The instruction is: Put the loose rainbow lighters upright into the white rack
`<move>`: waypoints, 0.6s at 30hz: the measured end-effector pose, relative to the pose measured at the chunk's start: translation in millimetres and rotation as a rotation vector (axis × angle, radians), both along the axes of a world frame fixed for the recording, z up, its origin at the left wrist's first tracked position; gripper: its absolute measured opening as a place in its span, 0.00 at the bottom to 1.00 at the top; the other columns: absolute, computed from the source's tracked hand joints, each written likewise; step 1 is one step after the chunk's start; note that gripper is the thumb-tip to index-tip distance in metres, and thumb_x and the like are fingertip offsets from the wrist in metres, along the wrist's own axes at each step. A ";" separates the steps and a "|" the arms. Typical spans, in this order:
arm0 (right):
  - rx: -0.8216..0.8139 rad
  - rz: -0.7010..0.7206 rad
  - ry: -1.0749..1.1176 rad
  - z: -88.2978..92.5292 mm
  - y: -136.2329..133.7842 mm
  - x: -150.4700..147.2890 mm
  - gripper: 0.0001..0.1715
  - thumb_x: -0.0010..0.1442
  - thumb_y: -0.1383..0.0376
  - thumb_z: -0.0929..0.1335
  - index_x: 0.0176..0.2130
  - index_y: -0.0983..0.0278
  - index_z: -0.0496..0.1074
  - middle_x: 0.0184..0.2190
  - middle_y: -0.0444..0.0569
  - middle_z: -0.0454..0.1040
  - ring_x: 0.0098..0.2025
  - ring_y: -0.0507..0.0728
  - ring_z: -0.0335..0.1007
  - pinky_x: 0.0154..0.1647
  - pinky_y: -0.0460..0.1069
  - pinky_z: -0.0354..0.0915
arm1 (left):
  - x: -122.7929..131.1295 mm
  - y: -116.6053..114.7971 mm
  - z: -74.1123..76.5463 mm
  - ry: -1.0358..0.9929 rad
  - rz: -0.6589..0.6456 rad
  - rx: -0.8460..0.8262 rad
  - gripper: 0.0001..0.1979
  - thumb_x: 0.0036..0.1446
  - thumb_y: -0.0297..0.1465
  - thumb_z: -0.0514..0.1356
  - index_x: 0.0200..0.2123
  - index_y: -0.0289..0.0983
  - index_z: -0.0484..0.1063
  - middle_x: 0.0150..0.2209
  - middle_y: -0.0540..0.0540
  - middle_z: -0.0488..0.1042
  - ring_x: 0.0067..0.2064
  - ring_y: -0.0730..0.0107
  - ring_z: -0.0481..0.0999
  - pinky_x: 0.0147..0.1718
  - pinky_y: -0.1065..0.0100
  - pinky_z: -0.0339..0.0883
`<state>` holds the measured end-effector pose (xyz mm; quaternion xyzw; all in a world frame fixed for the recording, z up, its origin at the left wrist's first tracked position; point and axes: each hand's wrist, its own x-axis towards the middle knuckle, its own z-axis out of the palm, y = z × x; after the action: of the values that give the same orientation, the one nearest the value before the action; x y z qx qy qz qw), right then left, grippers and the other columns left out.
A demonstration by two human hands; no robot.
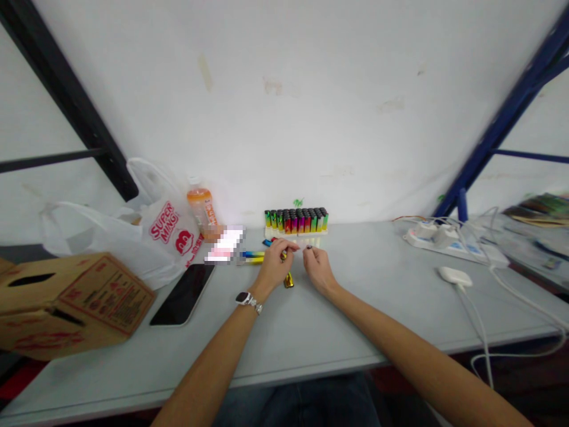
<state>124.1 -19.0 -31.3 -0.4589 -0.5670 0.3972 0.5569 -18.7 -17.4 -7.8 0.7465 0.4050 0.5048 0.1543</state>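
Over the middle of the grey table, my left hand (276,264) has its fingers curled, with a small gold and dark lighter (283,256) partly showing between thumb and fingers. Just to the right, my right hand (317,267) is closed, and a small dark bit shows at its fingertips; what it is I cannot tell. Behind both hands stands a white tray (275,233) packed with upright colourful lighters (306,222) with black tops. Loose blue and yellow lighters (253,256) lie left of my left hand. A gold lighter (288,280) lies below it, on the table.
At left are a cardboard box (102,296), a white plastic bag (133,237), an orange drink bottle (202,204), a black-screened phone (184,296) and a blurred-out patch. At right lie a power strip (457,244), a white charger (455,276) and trailing cables. A wall rises behind.
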 end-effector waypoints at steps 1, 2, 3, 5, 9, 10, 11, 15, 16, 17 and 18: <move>-0.015 0.029 0.025 1.5 -1.3 -0.2 0.25 0.60 0.47 0.63 0.21 0.60 0.57 0.16 0.39 0.54 0.20 0.51 0.49 0.21 0.48 0.48 | 0.9 -1.1 1.2 -0.014 -0.008 -0.011 0.10 0.60 0.22 0.55 0.35 0.37 0.76 0.35 0.45 0.77 0.40 0.67 0.76 0.40 0.66 0.71; -0.034 0.068 0.062 3.4 -2.8 -0.4 0.26 0.60 0.45 0.63 0.23 0.60 0.57 0.16 0.39 0.53 0.20 0.50 0.48 0.21 0.47 0.48 | 2.0 -2.2 2.3 -0.032 -0.021 -0.029 0.09 0.60 0.24 0.55 0.36 0.37 0.76 0.36 0.45 0.77 0.39 0.67 0.76 0.37 0.67 0.71; -0.055 0.109 0.103 5.5 -4.4 -0.6 0.26 0.60 0.43 0.63 0.24 0.60 0.57 0.17 0.38 0.53 0.20 0.50 0.48 0.20 0.47 0.48 | 3.4 -3.1 3.1 -0.052 -0.038 -0.051 0.08 0.61 0.26 0.56 0.37 0.37 0.76 0.36 0.45 0.77 0.38 0.68 0.76 0.36 0.68 0.70; -0.079 0.173 0.176 9.0 -7.2 -1.5 0.27 0.59 0.40 0.63 0.28 0.59 0.58 0.18 0.37 0.54 0.20 0.50 0.48 0.20 0.46 0.48 | 6.6 -3.8 2.9 -0.092 -0.073 -0.099 0.06 0.60 0.29 0.59 0.38 0.36 0.76 0.37 0.45 0.77 0.36 0.69 0.76 0.33 0.70 0.70; -0.028 0.219 0.200 8.9 -9.3 -3.5 0.28 0.60 0.38 0.63 0.32 0.59 0.58 0.21 0.37 0.57 0.21 0.50 0.51 0.20 0.46 0.50 | 12.1 -0.8 -3.4 -0.200 -0.118 -0.169 0.08 0.58 0.34 0.63 0.37 0.35 0.76 0.37 0.44 0.76 0.34 0.70 0.75 0.32 0.69 0.71; -0.020 0.223 0.184 7.8 -8.8 -3.7 0.28 0.61 0.38 0.62 0.33 0.59 0.58 0.21 0.37 0.58 0.21 0.50 0.52 0.20 0.46 0.50 | 12.2 0.5 -4.6 -0.229 -0.127 -0.185 0.09 0.57 0.35 0.64 0.37 0.35 0.76 0.37 0.44 0.76 0.34 0.70 0.76 0.33 0.69 0.72; -0.020 0.224 0.165 6.6 -7.9 -3.5 0.27 0.62 0.38 0.61 0.34 0.59 0.59 0.21 0.37 0.58 0.21 0.50 0.53 0.20 0.46 0.51 | 11.3 2.1 -4.9 -0.256 -0.138 -0.204 0.10 0.57 0.37 0.64 0.37 0.35 0.76 0.36 0.44 0.76 0.35 0.69 0.76 0.33 0.69 0.72; -0.027 0.128 0.084 3.3 1.1 -0.2 0.24 0.63 0.42 0.62 0.38 0.59 0.63 0.29 0.42 0.68 0.30 0.54 0.64 0.27 0.47 0.60 | -5.6 14.5 6.7 -0.348 -0.139 -0.267 0.14 0.55 0.40 0.65 0.39 0.35 0.75 0.35 0.45 0.78 0.34 0.68 0.79 0.34 0.68 0.74; -0.019 0.087 0.065 2.8 4.3 1.1 0.23 0.63 0.43 0.63 0.39 0.59 0.64 0.32 0.43 0.69 0.33 0.54 0.65 0.30 0.48 0.62 | -13.1 20.4 12.5 -0.367 -0.115 -0.261 0.15 0.55 0.40 0.65 0.39 0.35 0.74 0.35 0.45 0.79 0.34 0.68 0.79 0.34 0.68 0.74; -0.010 0.049 0.047 2.3 7.6 2.3 0.21 0.63 0.44 0.63 0.39 0.59 0.65 0.34 0.44 0.70 0.35 0.55 0.66 0.34 0.48 0.62 | -21.4 27.7 18.6 -0.363 -0.089 -0.257 0.15 0.55 0.40 0.65 0.40 0.35 0.74 0.34 0.46 0.79 0.34 0.67 0.80 0.34 0.68 0.74; -0.005 0.022 0.034 1.9 10.6 3.4 0.20 0.63 0.46 0.63 0.39 0.60 0.65 0.34 0.44 0.71 0.36 0.55 0.66 0.36 0.49 0.63 | -29.7 36.3 24.7 -0.325 -0.056 -0.249 0.15 0.55 0.40 0.65 0.41 0.36 0.74 0.33 0.46 0.79 0.33 0.66 0.80 0.34 0.67 0.74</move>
<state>127.5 -8.4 -29.5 -0.4472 -0.5614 0.4123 0.5611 -48.5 18.9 16.8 0.6414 0.4132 0.5600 0.3228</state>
